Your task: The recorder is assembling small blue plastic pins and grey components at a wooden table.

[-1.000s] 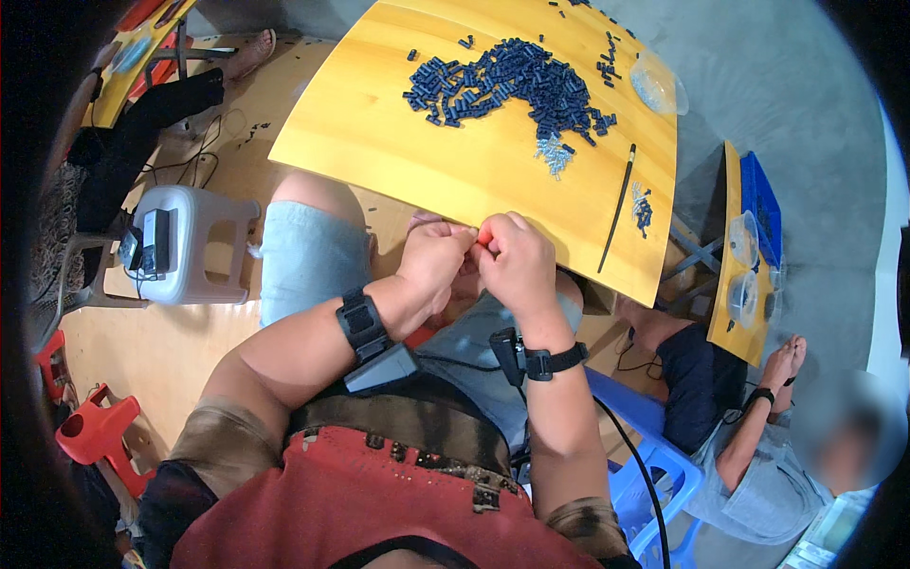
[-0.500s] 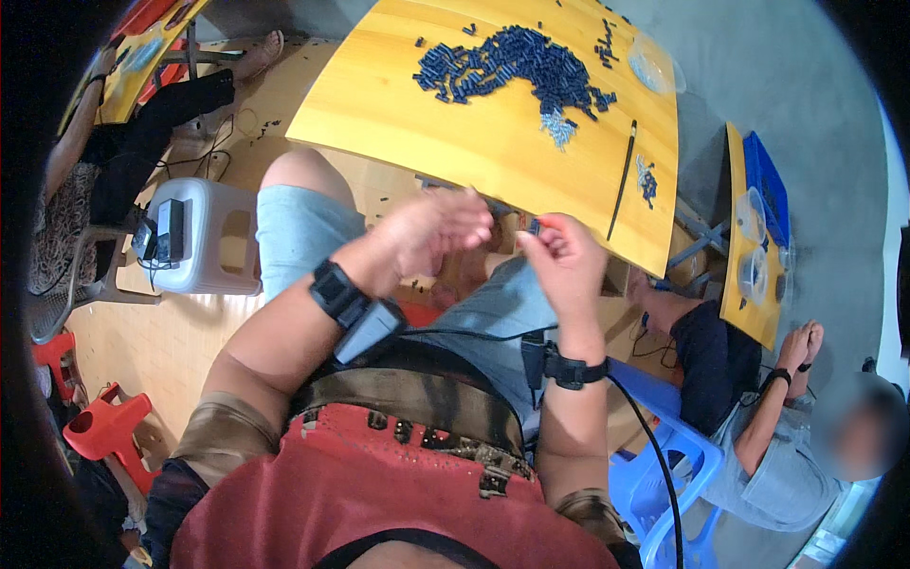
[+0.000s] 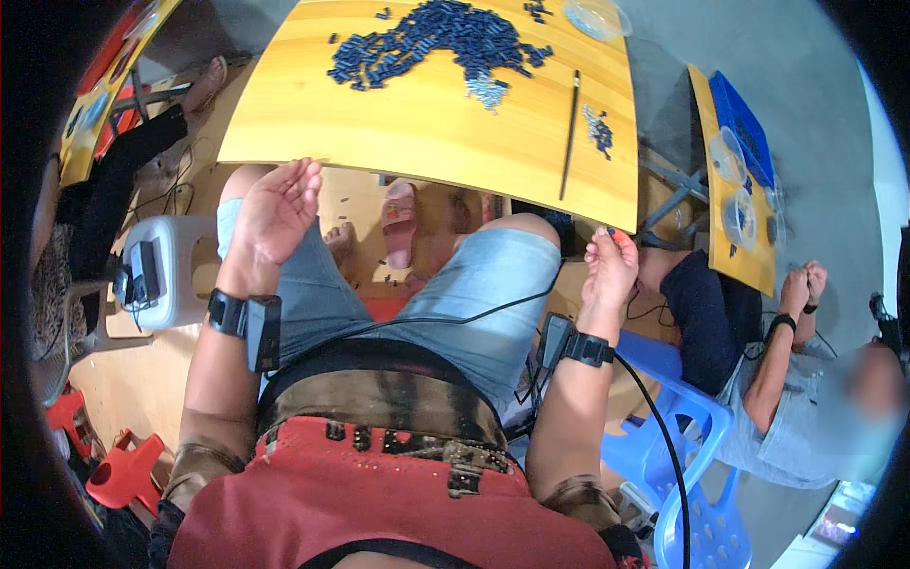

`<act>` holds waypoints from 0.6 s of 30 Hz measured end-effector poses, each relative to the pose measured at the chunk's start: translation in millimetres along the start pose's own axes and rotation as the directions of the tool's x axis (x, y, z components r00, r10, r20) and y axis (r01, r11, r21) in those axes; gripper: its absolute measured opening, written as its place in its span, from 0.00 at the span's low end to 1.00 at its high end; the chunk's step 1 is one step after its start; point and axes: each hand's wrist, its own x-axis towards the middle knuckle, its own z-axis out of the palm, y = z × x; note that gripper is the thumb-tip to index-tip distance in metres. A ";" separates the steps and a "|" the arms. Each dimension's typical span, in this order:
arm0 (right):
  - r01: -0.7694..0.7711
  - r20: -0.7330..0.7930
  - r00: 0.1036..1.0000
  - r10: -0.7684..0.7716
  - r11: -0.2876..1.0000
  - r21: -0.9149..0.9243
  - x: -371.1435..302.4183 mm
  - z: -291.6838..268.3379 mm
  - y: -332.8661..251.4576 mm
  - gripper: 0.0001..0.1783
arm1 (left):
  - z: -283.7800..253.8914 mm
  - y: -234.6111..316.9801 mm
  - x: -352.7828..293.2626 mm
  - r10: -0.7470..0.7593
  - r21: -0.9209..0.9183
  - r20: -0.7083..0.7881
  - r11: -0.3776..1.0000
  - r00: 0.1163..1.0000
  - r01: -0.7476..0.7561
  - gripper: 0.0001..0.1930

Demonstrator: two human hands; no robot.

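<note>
No text, label or number is readable.

Pale plastic stool off to the left has a black box parked on it, with some red plastic stool thing below that. There's also a pink slipper on the floor, a blue plastic chair, and somebody in a grey top by a side desk with a blue tray.

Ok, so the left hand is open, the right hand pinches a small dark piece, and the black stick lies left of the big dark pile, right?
Wrong side: the head view shows the black stick lying right of the big dark pile. The left hand is open, and the right hand does pinch a small dark piece.
</note>
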 end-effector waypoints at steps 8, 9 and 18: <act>-0.028 -0.151 0.988 0.022 0.999 -0.034 28.4 -26.5 15.6 0.14 | 10.9 -7.0 3.4 0.014 0.062 -0.025 0.998 1.000 -0.012 0.08; -0.037 -0.177 0.984 0.030 0.998 -0.040 30.1 -30.9 19.7 0.14 | 10.6 -9.5 5.6 -0.015 0.053 -0.033 0.998 0.999 0.017 0.08; -0.127 -0.152 0.979 0.135 0.990 0.061 55.5 -38.0 38.0 0.13 | 7.5 -12.9 5.2 0.006 0.078 -0.067 0.997 0.998 -0.001 0.08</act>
